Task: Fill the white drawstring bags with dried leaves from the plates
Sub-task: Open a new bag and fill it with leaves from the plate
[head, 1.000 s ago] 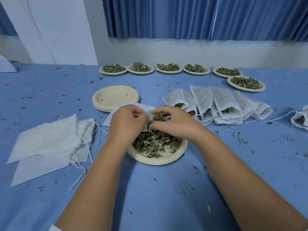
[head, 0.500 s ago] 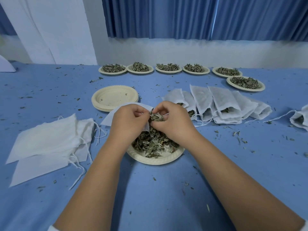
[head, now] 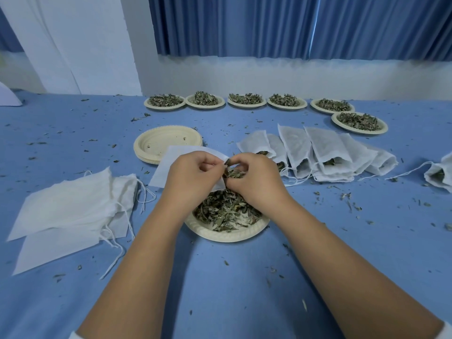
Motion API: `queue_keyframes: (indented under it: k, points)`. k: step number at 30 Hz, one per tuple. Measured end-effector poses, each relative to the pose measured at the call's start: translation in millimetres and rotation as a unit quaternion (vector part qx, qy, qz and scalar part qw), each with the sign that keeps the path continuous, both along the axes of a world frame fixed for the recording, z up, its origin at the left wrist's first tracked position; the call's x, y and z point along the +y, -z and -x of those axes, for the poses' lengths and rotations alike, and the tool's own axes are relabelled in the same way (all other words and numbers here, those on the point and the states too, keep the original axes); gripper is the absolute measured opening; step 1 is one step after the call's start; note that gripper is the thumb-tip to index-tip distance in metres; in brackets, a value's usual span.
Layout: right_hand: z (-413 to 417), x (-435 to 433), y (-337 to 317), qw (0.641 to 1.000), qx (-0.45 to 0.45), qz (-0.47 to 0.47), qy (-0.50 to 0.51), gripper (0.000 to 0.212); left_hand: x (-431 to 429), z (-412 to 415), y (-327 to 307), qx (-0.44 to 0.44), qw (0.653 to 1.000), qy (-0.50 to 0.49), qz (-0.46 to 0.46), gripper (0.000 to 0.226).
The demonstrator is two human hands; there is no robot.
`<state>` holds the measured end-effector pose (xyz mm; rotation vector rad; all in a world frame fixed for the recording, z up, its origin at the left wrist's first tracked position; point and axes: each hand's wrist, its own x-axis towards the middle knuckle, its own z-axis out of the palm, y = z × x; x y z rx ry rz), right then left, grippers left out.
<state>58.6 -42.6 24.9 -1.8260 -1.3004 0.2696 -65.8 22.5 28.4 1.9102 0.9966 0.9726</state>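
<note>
White drawstring bag (head: 168, 165) gripped at its mouth by left hand (head: 193, 178), right hand (head: 256, 184) pinching dried leaves (head: 233, 172) at that mouth, both above near plate (head: 227, 237) of leaves, filled bags (head: 318, 150) at 2 o'clock, empty bags (head: 66, 206) at 9 o'clock, 6 full plates (head: 246, 105) at 12 o'clock.

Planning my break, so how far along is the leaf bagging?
Done: filled bags lie in a row at right, near stacked empty plates. In hand: the left hand holds a bag open while the right hand pinches leaves over the near plate. Left: six full plates behind and flat empty bags.
</note>
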Motion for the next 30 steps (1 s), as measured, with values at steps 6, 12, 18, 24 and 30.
queue_keyframes:
  k: [6,12,18,24,30]
  points:
    - [-1.0,0.7,-3.0,0.998,0.064,0.018,-0.014,0.022,0.6,0.2,3.6,0.051,0.996,-0.032,-0.058,0.008]
    - [-4.1,1.0,-6.0,0.982,0.182,0.03,-0.045,0.019,1.3,2.3,4.1,0.055,0.995,-0.048,-0.068,0.013]
    - [-7.2,-2.8,-5.1,0.958,0.279,-0.015,-0.069,0.015,1.6,1.2,0.4,-0.015,1.0,-0.018,0.002,0.013]
    - [-11.6,0.1,-4.4,0.959,0.28,0.045,-0.024,0.031,0.4,0.3,-3.0,-0.076,0.995,-0.006,0.062,0.021]
    - [-12.0,2.2,-3.5,0.949,0.305,0.055,-0.063,0.025,-1.4,1.3,-5.1,-0.074,0.996,-0.013,0.042,0.02]
